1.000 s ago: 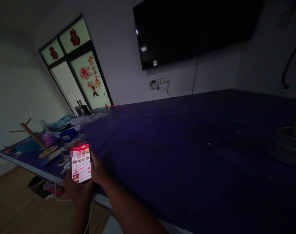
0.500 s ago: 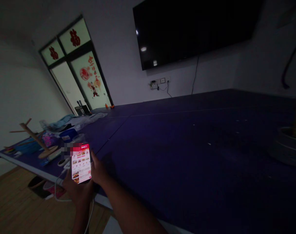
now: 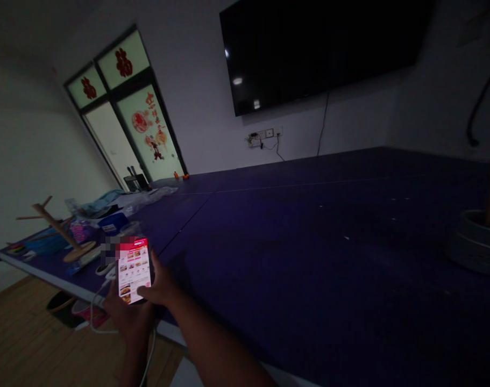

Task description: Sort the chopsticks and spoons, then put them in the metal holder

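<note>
At the near left, over the table's near edge, the left hand (image 3: 127, 317) cups the lower left of a slim rectangular smartphone with a glowing pink-and-white screen (image 3: 132, 266); the right hand (image 3: 164, 285) holds its right side, thumb over the lower screen. It should be light, stiff, slippery and breakable, best gripped by its long edges, clear of the thin white cable (image 3: 92, 314). Beyond stretches a broad dark-purple tabletop (image 3: 289, 258), with a branched wooden stand (image 3: 53, 223) farther left.
</note>
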`<state>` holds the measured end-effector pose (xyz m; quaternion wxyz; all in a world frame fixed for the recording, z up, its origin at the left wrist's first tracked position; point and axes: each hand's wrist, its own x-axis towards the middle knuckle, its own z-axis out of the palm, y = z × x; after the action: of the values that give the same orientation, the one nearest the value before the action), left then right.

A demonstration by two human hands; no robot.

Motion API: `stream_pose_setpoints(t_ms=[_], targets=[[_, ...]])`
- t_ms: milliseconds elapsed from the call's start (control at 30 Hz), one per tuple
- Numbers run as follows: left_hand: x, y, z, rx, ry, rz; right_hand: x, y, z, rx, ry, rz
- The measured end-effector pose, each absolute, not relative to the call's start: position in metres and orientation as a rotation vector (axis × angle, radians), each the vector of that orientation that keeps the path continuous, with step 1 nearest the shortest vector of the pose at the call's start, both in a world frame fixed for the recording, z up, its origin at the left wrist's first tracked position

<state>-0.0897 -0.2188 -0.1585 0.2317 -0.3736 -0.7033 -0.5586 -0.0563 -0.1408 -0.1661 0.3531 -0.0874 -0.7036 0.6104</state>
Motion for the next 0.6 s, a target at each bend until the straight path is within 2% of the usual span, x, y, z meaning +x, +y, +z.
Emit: stream_pose_setpoints(t_ms=[333,600], targets=[[-0.100,-0.218,-0.167,-0.997,-1.967,-1.516,-0.065,-0.139,-0.174,-0.199,-1.735,1.660],[-0.104,-0.218,-0.171,-1.011,-1.957,-1.455,-0.069,-0.138,-0.176,-0.208,-1.708,1.594]])
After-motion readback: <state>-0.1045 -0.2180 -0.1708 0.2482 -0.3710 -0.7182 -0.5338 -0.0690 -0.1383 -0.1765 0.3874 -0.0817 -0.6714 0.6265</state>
